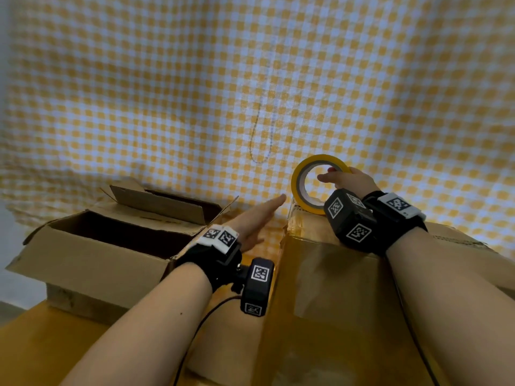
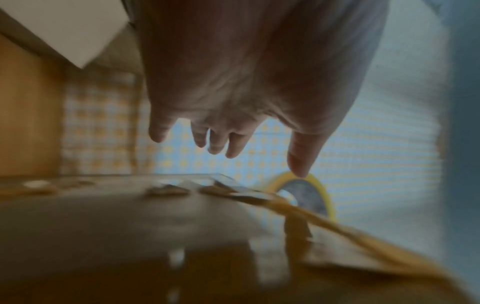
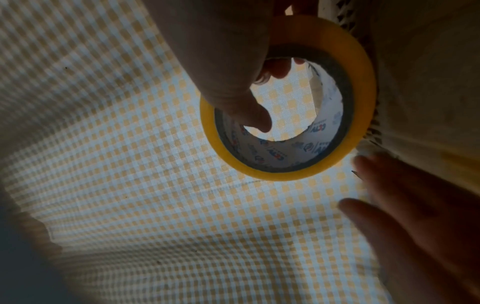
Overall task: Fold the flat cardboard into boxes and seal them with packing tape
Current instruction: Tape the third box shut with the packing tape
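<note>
My right hand (image 1: pixel 335 175) grips a yellow packing tape roll (image 1: pixel 299 176), thumb inside its core, at the far edge of a closed cardboard box (image 1: pixel 348 288). A glossy tape strip runs along that box's top. In the right wrist view the thumb (image 3: pixel 259 119) hooks through the tape roll (image 3: pixel 361 86). My left hand (image 1: pixel 262 215) stretches out flat with straight fingers beside the box's far left corner, just left of the roll, holding nothing. The left wrist view shows its fingers (image 2: pixel 221 142) spread above the box top (image 2: pixel 130 226), with the tape roll (image 2: pixel 322 191) beyond.
An open cardboard box (image 1: pixel 97 257) with raised flaps stands at the left, close to my left forearm. A yellow-and-white checked cloth (image 1: pixel 250 79) covers the surface beyond the boxes. Wrist-camera cables trail under both forearms.
</note>
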